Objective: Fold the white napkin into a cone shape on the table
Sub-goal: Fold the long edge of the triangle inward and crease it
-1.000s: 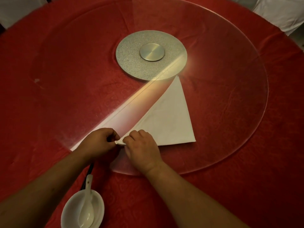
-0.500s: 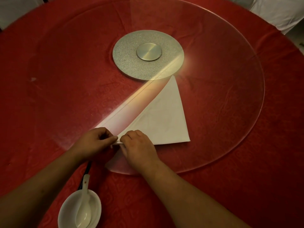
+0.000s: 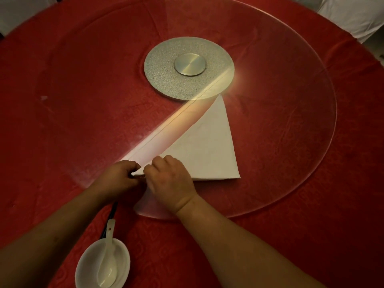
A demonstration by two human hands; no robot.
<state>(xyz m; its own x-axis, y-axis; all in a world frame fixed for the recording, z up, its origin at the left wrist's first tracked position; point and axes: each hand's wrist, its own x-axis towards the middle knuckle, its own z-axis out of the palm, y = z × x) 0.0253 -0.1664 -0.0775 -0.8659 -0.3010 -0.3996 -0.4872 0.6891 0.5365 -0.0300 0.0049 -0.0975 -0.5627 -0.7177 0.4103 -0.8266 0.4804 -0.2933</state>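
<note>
Left hand (image 3: 119, 177) and right hand (image 3: 170, 179) — both pinching the napkin (image 3: 209, 150) corner; glass turntable (image 3: 291, 100) beneath

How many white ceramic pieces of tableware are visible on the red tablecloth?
2: a white ceramic bowl at the near left edge, and a white ceramic spoon resting inside it. Arms may hide others.

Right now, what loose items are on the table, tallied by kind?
Napkin: 1, white, a folded triangle on the glass turntable, its near corner pinched by the left hand and right hand
Bowl: 1, white
Spoon: 1, white, in the bowl
Total: 3
</note>
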